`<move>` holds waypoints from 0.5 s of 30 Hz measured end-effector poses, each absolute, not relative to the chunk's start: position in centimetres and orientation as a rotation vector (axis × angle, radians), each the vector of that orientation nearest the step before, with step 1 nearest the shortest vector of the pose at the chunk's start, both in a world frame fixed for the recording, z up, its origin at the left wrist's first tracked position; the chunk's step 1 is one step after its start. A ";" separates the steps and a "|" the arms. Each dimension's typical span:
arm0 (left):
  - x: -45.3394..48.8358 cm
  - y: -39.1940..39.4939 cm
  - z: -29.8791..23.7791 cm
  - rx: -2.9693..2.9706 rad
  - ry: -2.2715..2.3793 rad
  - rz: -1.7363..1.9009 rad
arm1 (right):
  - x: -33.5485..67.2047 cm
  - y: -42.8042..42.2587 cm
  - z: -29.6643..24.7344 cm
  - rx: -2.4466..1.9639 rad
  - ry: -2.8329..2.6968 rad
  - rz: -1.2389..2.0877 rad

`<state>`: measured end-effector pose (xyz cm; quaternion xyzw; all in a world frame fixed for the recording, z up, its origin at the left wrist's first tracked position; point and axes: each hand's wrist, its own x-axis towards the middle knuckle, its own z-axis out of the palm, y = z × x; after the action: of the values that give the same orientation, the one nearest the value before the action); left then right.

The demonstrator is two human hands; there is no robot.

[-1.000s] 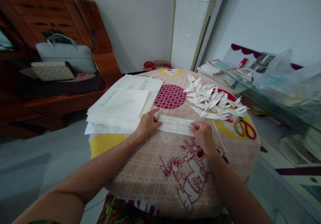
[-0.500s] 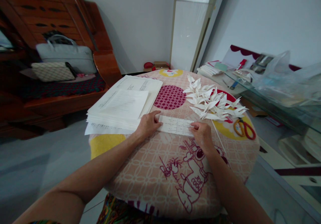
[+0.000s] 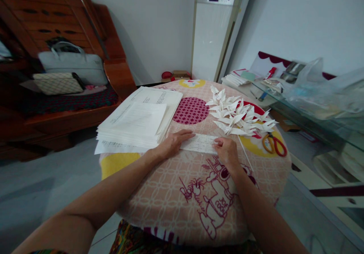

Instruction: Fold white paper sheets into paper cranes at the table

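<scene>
A folded strip of printed white paper point(image 3: 200, 143) lies on the round table's patterned cloth point(image 3: 170, 193). My left hand point(image 3: 173, 144) rests flat on the strip's left end, fingers stretched out along its far edge. My right hand point(image 3: 227, 150) presses the strip's right end with curled fingers. Behind the strip lies a heap of folded white paper cranes point(image 3: 239, 115).
A thick stack of white sheets point(image 3: 139, 119) sits at the table's left. Orange-handled scissors point(image 3: 273, 145) lie at the right edge, with a thin white stick point(image 3: 245, 153) beside my right hand. A glass table with bags stands right; a wooden bench with bags stands left.
My left hand has slid right along the strip, its fingers now stretched further over the paper. The right hand has stayed at the right end.
</scene>
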<state>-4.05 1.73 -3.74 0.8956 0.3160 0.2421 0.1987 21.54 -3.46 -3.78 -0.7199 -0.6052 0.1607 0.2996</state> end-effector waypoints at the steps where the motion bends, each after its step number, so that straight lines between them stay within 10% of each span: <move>1: -4.1 1.7 -3.5 2.506 0.844 0.630 | 21.5 -3.5 -3.8 -1.914 -1.603 0.426; 15: -4.0 0.8 -3.3 2.643 0.634 0.264 | 20.9 -4.6 -1.4 -2.007 -1.707 0.062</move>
<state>-3.95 0.77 -3.32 0.9475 0.2274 0.0945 0.2039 20.92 -4.63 -1.40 -0.7372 -0.6271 0.0226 0.2504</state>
